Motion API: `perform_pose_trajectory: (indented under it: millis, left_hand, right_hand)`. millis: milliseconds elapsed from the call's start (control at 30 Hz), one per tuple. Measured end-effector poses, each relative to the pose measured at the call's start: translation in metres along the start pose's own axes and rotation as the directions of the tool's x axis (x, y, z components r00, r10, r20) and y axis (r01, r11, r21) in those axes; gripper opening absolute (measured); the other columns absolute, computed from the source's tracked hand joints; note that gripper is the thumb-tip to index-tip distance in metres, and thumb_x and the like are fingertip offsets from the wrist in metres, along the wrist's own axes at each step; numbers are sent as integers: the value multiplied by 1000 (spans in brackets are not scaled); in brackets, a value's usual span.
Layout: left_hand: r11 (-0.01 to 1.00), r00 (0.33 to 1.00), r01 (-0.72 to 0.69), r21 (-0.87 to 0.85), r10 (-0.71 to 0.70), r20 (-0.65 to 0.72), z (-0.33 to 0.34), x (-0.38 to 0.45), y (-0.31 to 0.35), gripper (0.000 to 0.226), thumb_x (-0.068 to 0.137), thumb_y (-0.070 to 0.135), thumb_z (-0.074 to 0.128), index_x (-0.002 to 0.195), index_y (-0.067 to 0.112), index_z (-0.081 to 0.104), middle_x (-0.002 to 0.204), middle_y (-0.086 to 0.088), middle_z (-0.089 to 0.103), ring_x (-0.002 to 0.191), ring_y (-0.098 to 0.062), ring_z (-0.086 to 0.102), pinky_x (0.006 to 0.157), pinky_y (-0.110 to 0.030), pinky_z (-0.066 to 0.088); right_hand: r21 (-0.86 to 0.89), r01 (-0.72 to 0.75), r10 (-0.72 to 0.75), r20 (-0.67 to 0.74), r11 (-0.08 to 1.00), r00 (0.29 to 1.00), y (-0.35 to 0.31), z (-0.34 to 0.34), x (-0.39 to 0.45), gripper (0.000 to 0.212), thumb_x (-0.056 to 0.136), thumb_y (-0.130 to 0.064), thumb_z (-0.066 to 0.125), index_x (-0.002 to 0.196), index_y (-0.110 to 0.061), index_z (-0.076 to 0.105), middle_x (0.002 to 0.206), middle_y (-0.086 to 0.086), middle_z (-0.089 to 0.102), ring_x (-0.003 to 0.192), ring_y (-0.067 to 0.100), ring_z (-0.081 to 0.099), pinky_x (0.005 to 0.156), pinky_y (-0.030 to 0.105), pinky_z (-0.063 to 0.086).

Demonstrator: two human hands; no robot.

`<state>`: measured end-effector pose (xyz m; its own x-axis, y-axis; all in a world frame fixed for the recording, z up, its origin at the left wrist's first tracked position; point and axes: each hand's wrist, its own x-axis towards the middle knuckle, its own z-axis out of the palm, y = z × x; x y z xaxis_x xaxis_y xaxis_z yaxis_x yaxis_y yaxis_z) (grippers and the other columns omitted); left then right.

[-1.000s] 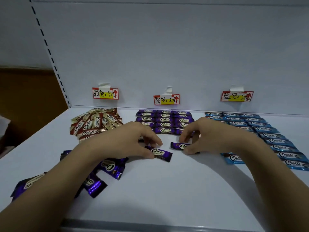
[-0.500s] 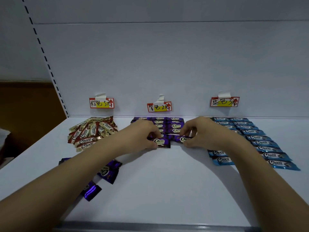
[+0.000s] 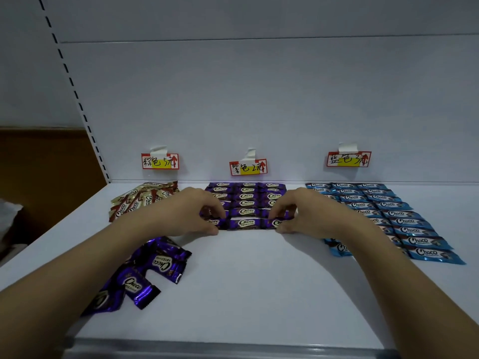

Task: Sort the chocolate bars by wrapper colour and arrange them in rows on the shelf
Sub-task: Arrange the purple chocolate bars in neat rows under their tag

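Purple bars (image 3: 245,224) now pushed into row by both hands (image 3: 193,212).

Shelf (image 3: 259,281): white, three price tags on its back panel.
Purple rows (image 3: 246,200): centre, three bars across, flat.
Your left hand (image 3: 191,213): pinches the front row's left bar (image 3: 213,223).
Your right hand (image 3: 305,213): pinches the front row's right bar (image 3: 276,223).
Brown pile (image 3: 142,198): rear left, unsorted.
Blue rows (image 3: 388,213): right.
Loose purple bars (image 3: 145,275): front left, under your left forearm.
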<state>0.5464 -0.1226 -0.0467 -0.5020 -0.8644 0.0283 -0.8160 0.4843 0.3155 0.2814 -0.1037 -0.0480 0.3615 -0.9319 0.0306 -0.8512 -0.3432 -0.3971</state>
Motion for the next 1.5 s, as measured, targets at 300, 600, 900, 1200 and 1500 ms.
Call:
perform_pose_trajectory:
  millis: [300, 600, 900, 1200, 1500]
  left_hand:
    - [999, 998, -18, -30, 16, -60, 5, 4, -3, 20, 81, 27, 76, 100, 29, 73, 84, 24, 57, 79, 6, 54, 65, -6, 38]
    - [997, 995, -57, -42, 54, -85, 8, 6, 1, 26, 78, 41, 76, 102, 31, 72, 91, 25, 56, 89, 3, 54, 69, -8, 37]
    - [993, 987, -113, 30, 116, -111, 15, 15, 9, 17, 80, 40, 74, 96, 33, 73, 85, 20, 56, 84, 0, 52, 68, -11, 36]
    - [989, 982, -69, -133, 44, -181, -8, -24, 12, 17, 81, 38, 74, 97, 32, 73, 92, 13, 66, 86, -3, 58, 73, -22, 50]
    - [988, 994, 16, -151, -33, -108, -13, -112, -12, 20, 80, 37, 75, 100, 40, 72, 97, 20, 62, 93, 1, 56, 80, -18, 46]
  right_hand:
    - [-13, 49, -50, -37, 999, 998, -1, 5, 3, 17, 85, -29, 73, 101, -35, 73, 94, -19, 55, 81, -3, 50, 64, 10, 35]
    - [1, 37, -36, -55, 999, 998, 0, 6, 5, 20, 84, -32, 73, 104, -34, 71, 102, -14, 54, 87, 3, 51, 71, 19, 38]
    - [11, 14, -13, -80, 1000, 997, 7, 10, 8, 24, 85, -36, 71, 109, -37, 69, 103, -16, 52, 95, 6, 49, 77, 21, 35]
    - [112, 116, -91, -207, 987, 974, -23, 13, 2, 10, 90, -30, 66, 98, -28, 73, 97, -12, 64, 88, 6, 58, 77, 26, 49]
    - [242, 289, -263, -133, 926, 955, -109, 47, 12, 12, 91, -23, 64, 96, -24, 75, 86, -17, 68, 74, -4, 60, 65, 10, 42]
